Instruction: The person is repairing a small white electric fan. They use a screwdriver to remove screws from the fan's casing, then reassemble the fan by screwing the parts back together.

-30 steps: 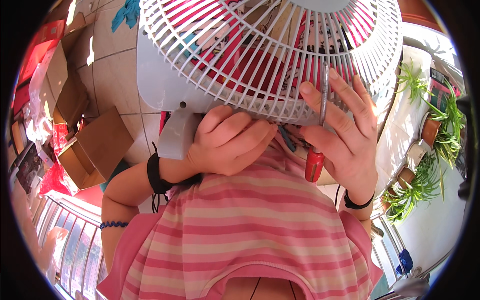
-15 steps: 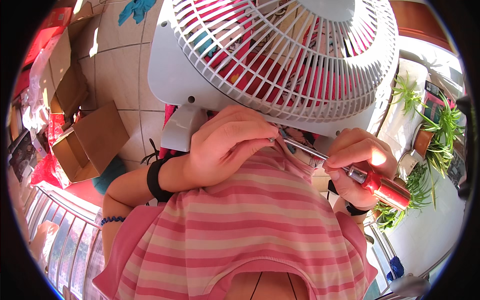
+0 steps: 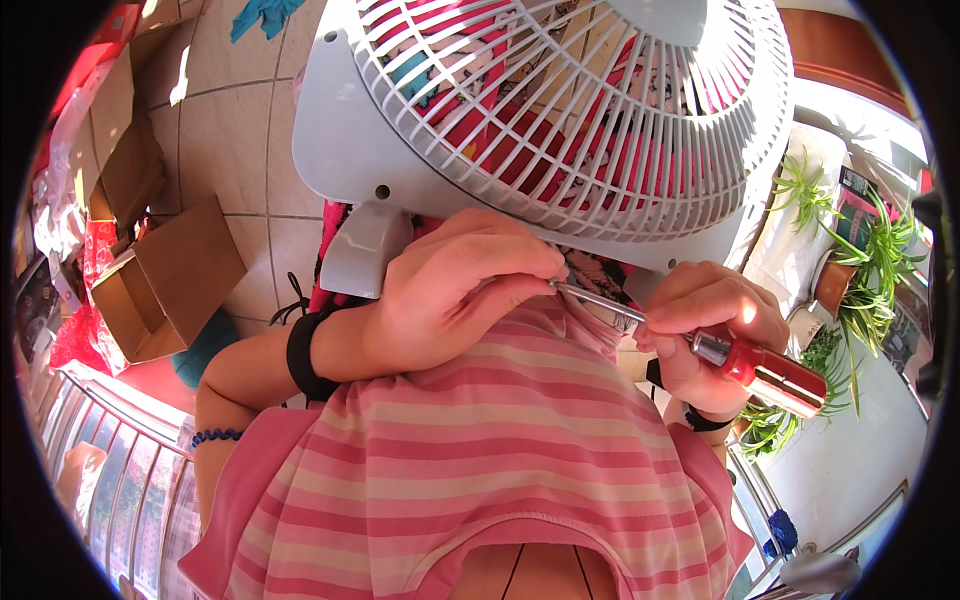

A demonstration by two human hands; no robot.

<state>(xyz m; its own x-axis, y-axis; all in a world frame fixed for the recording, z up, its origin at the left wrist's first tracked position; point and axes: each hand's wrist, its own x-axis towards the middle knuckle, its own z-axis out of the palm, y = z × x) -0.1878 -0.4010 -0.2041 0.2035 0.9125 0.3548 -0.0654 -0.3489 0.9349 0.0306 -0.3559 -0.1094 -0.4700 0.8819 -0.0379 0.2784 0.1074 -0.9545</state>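
My left hand (image 3: 450, 290) is pinched on a small metal piece at the tip of the screwdriver (image 3: 770, 372), below the fan's rim. My right hand (image 3: 705, 335) grips this screwdriver by its red handle and collar, its silver shaft lying almost sideways, pointed left toward my left fingertips. Above both hands is a round white fan grille (image 3: 560, 210) on a flat pale-grey plastic body (image 3: 335, 150) with holes. A grey rounded plastic part (image 3: 362, 255) juts out beside my left hand. Patterned red and pink cloth shows through and below the grille.
Open cardboard boxes (image 3: 175, 280) and red plastic wrapping lie on the tiled floor (image 3: 225, 150) at left, with blue cloth (image 3: 265, 15) at top. Potted plants (image 3: 870, 260) stand along the right. Metal railings (image 3: 110, 460) curve along the lower sides.
The screwdriver has turned from upright against the grille to sideways, right hand closing round it and moving lower. My left fingers have come to a pinch at its tip.
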